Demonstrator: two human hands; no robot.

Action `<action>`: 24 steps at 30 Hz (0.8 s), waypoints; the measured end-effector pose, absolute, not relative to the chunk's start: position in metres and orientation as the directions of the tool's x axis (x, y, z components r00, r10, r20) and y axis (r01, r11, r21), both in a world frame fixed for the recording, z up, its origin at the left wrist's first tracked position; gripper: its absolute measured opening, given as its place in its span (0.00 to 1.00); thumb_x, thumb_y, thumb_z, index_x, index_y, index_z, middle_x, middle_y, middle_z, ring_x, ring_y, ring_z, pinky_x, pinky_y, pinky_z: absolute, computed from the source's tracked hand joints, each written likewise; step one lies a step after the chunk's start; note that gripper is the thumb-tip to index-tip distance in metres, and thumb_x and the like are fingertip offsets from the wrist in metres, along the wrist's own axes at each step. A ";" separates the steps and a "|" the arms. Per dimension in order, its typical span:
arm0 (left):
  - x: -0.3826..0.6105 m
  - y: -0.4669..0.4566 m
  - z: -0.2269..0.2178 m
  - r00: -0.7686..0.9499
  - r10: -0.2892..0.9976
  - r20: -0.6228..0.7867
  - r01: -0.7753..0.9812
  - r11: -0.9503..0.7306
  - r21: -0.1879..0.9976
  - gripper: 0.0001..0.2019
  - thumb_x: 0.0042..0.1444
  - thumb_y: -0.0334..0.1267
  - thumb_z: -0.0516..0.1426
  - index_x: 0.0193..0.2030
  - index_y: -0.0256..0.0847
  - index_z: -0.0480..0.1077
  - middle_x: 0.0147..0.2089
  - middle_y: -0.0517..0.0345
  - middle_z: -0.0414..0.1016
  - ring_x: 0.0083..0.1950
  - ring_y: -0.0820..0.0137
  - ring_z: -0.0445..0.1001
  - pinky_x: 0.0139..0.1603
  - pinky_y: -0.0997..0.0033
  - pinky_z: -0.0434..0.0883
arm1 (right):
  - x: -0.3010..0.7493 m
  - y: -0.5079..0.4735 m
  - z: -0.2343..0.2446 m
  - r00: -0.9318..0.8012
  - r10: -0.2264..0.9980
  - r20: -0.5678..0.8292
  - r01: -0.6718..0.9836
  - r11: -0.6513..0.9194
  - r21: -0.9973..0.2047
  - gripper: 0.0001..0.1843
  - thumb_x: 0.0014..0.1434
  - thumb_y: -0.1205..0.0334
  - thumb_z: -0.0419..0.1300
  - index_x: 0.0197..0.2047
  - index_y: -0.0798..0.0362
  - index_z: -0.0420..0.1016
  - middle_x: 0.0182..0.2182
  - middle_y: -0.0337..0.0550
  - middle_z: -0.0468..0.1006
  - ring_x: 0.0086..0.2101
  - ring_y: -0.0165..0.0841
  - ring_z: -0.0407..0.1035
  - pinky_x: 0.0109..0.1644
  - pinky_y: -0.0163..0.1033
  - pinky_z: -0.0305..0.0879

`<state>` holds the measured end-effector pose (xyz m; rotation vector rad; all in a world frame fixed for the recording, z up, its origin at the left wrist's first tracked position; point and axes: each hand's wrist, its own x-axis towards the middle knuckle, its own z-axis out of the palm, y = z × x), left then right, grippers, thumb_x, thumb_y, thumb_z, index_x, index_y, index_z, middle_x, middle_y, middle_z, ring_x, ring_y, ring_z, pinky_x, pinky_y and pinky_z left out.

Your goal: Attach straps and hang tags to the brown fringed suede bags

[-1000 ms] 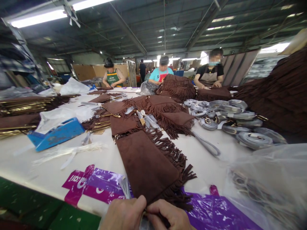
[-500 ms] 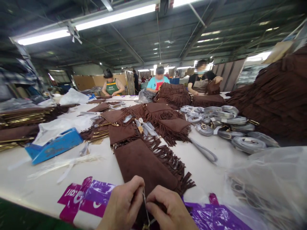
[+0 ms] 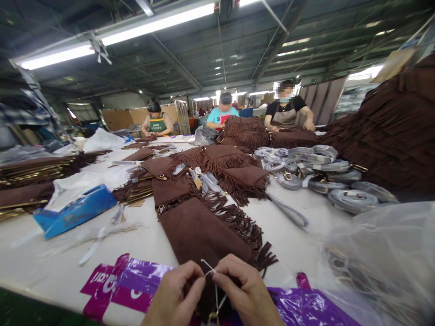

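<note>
At the bottom centre, my left hand (image 3: 178, 292) pinches a thin white string (image 3: 216, 296) between thumb and forefinger. My right hand (image 3: 242, 290) is closed on the same string, which crosses over itself between the fingertips, one short end sticking up. Lower down, the string runs to a gold-coloured metal clasp (image 3: 213, 316) at the frame's bottom edge. Dark brown material lies under the hands, partly hidden by them. Just beyond them, a brown fringed suede bag (image 3: 204, 231) lies flat, its fringe pointing right.
A blue tape dispenser (image 3: 76, 210) stands at left. Purple printed plastic (image 3: 136, 280) lies beside my left hand, more (image 3: 306, 303) at right. Coiled straps in grey wrap (image 3: 353, 199) and a tall brown fringed pile (image 3: 384, 122) are at right. Several co-workers (image 3: 287, 111) work across the table (image 3: 142, 235).
The string ran nearly straight between my hands; now it crosses over itself at the fingertips with an end sticking up. The gold clasp shows more. My right hand has risen slightly.
</note>
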<state>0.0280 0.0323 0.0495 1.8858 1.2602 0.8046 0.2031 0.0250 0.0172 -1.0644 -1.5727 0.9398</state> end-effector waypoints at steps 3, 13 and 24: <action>0.030 0.030 0.042 0.360 0.929 0.081 0.457 -0.251 0.853 0.08 0.57 0.38 0.56 0.31 0.40 0.75 0.29 0.58 0.73 0.32 0.69 0.70 0.33 0.76 0.65 | 0.203 0.025 0.017 -0.121 0.947 0.297 0.152 0.313 -0.937 0.13 0.62 0.60 0.58 0.26 0.53 0.74 0.26 0.37 0.70 0.30 0.30 0.67 0.35 0.32 0.60; 0.047 0.026 0.034 0.259 0.954 0.148 0.366 -0.239 0.900 0.15 0.59 0.42 0.57 0.23 0.39 0.69 0.26 0.61 0.68 0.29 0.71 0.67 0.32 0.75 0.62 | 0.206 0.024 0.013 -0.104 0.940 0.326 0.231 0.342 -0.911 0.14 0.64 0.61 0.55 0.26 0.52 0.68 0.26 0.36 0.68 0.29 0.29 0.65 0.34 0.32 0.59; 0.049 0.029 0.039 0.362 0.922 0.136 0.372 -0.277 0.886 0.16 0.61 0.43 0.54 0.27 0.38 0.74 0.27 0.58 0.72 0.30 0.70 0.69 0.32 0.75 0.63 | 0.207 0.024 0.023 -0.144 0.940 0.309 0.288 0.338 -0.896 0.13 0.64 0.63 0.55 0.26 0.52 0.67 0.27 0.36 0.68 0.30 0.30 0.65 0.35 0.33 0.58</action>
